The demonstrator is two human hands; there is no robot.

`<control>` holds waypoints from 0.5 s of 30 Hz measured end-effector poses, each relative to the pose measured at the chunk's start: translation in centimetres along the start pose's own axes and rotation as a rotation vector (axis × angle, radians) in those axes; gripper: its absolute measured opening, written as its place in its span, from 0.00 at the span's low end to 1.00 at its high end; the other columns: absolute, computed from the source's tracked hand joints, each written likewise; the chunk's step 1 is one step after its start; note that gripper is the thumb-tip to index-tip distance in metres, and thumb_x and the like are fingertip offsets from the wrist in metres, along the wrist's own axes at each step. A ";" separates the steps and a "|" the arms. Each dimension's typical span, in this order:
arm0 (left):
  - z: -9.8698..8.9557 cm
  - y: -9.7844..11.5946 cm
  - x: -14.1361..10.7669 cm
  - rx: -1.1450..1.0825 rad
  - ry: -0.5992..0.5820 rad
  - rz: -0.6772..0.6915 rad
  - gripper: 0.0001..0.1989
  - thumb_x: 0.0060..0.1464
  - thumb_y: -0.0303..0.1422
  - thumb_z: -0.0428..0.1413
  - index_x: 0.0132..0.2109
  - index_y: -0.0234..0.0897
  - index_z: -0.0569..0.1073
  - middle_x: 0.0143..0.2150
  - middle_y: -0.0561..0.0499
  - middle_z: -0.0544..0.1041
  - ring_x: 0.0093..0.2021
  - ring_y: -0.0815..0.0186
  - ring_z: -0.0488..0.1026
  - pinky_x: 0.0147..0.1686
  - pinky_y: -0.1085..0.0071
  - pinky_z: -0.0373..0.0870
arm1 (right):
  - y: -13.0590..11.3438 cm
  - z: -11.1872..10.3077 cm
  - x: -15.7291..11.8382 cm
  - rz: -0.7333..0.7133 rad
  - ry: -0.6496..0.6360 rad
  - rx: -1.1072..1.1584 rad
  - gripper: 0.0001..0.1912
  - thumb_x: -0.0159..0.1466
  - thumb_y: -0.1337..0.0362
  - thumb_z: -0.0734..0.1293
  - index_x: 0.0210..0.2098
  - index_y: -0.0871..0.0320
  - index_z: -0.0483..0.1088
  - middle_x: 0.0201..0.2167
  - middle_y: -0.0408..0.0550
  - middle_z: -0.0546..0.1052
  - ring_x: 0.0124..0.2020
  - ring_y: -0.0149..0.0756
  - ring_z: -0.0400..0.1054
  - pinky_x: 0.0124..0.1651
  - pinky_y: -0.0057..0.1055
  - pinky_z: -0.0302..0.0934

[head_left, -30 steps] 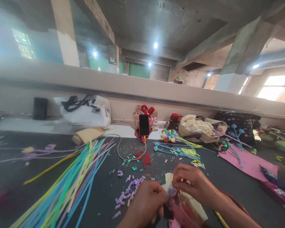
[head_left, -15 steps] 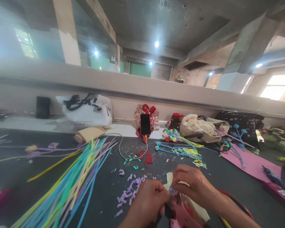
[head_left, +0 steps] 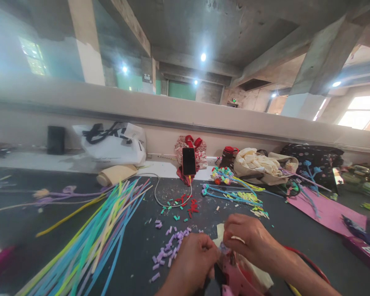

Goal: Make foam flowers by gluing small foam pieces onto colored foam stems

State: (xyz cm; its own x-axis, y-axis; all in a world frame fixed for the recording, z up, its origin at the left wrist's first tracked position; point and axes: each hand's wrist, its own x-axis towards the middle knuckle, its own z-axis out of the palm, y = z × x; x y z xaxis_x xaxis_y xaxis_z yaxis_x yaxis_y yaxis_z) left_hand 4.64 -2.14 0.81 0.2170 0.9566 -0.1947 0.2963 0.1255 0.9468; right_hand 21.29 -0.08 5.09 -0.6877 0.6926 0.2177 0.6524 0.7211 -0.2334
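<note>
Low in the middle, my left hand (head_left: 193,261) is closed in a pinch, and whatever its fingertips hold is hidden. My right hand (head_left: 249,238) is curled just to the right, its fingers pinching a small purple piece (head_left: 223,248) that is mostly covered. Both hands meet close to the nose of a pink glue gun (head_left: 239,275), which lies below the right hand with its rear cut off by the frame. Pale yellow paper (head_left: 219,232) lies under the gun. Small lilac tube pieces (head_left: 169,246) are scattered left of my left hand.
Long coloured fuzzy stems (head_left: 89,242) spread across the left. A phone (head_left: 189,161) on a cable stands at the back, red bits (head_left: 193,207) before it. Finished stems (head_left: 231,195), a cloth bag (head_left: 259,164) and pink paper (head_left: 327,211) lie right. A red cord (head_left: 310,263) curves behind my right forearm.
</note>
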 end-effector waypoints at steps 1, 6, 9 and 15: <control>0.0 0.0 0.0 0.003 0.000 0.003 0.08 0.39 0.30 0.47 0.18 0.36 0.67 0.08 0.60 0.63 0.07 0.76 0.51 0.11 0.79 0.45 | 0.0 0.0 0.0 0.000 -0.006 -0.015 0.10 0.61 0.67 0.59 0.24 0.58 0.65 0.27 0.41 0.69 0.30 0.28 0.61 0.33 0.24 0.51; -0.1 0.0 0.0 0.010 0.026 0.034 0.08 0.39 0.29 0.48 0.18 0.35 0.67 0.08 0.60 0.63 0.09 0.76 0.53 0.12 0.79 0.45 | -0.4 -0.1 0.0 0.008 -0.018 -0.076 0.11 0.62 0.65 0.58 0.24 0.58 0.66 0.27 0.42 0.69 0.30 0.28 0.61 0.34 0.26 0.50; -0.1 0.1 0.0 0.007 0.017 0.024 0.08 0.40 0.31 0.48 0.18 0.35 0.68 0.08 0.60 0.63 0.10 0.76 0.54 0.12 0.79 0.45 | -0.6 -0.2 0.2 0.008 -0.026 -0.097 0.13 0.63 0.65 0.57 0.24 0.58 0.66 0.26 0.42 0.69 0.30 0.29 0.62 0.34 0.26 0.50; -0.1 0.1 0.1 -0.005 -0.032 -0.001 0.08 0.40 0.29 0.45 0.18 0.37 0.64 0.07 0.61 0.62 0.07 0.76 0.51 0.10 0.78 0.46 | -0.5 -0.6 0.3 -0.021 -0.021 -0.078 0.13 0.63 0.65 0.56 0.26 0.57 0.69 0.28 0.43 0.70 0.31 0.30 0.63 0.35 0.27 0.52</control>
State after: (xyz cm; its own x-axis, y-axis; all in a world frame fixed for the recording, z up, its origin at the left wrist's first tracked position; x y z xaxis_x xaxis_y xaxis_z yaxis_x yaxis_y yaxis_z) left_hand 4.59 -2.02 0.89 0.2462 0.9475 -0.2039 0.2917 0.1282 0.9479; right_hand 20.93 -0.22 5.83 -0.7076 0.6774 0.2013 0.6599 0.7353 -0.1546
